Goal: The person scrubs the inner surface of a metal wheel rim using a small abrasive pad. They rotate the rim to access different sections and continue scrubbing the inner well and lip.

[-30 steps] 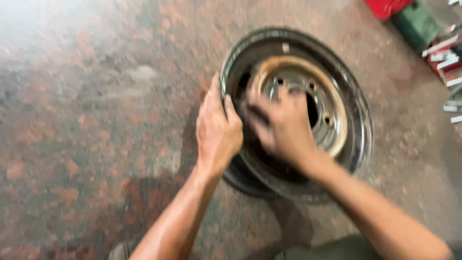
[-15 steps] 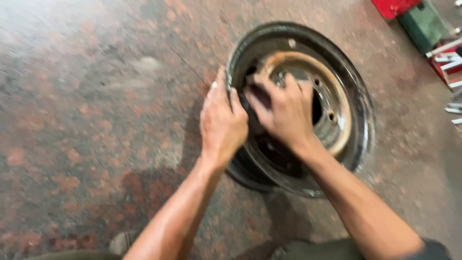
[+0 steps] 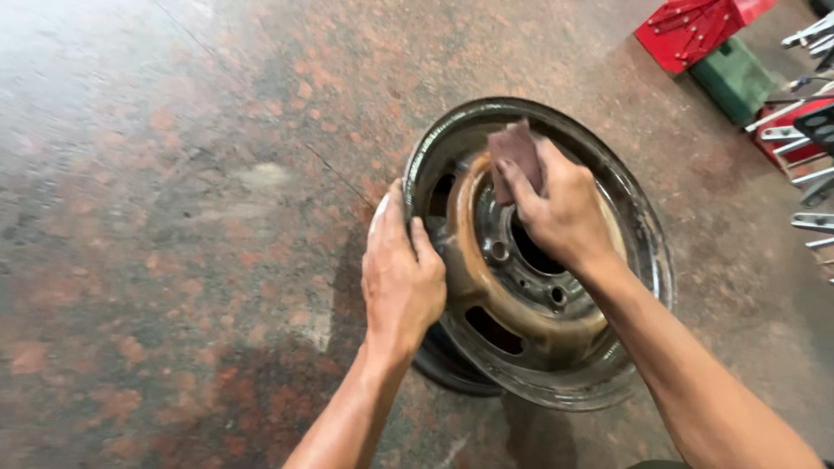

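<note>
A steel rim (image 3: 539, 260) lies flat on the stone floor (image 3: 174, 217), its rusty dish facing up, and both hands are on it. The left hand (image 3: 401, 276) is clamped over the near-left edge, thumb hooked inside the lip and fingers wrapped down the outer wall, bracing the rim. The right hand (image 3: 563, 213) is closed on a small brownish pad (image 3: 514, 156), which looks like sandpaper, and presses it flat against the far inner slope of the dish.

Compared with a second ago, the right hand has travelled. Then it sat low, over the left side of the dish close beside the left hand, and the pad was hard to make out under blur. Half a second ago it was already climbing across the hub. Now it is up at the far side, well apart from the left hand, with the pad plainly showing past the fingertips. The left hand has hardly shifted its grip. The rim itself seems to lie where it did; the view has only swung a little.

So the rubbing is moving round the dish in strokes while the rim is held steady; much orange rust still shows on the near and left parts. Red and green boxes (image 3: 704, 39) and some metal tools (image 3: 808, 148) lie at the far right, untouched
</note>
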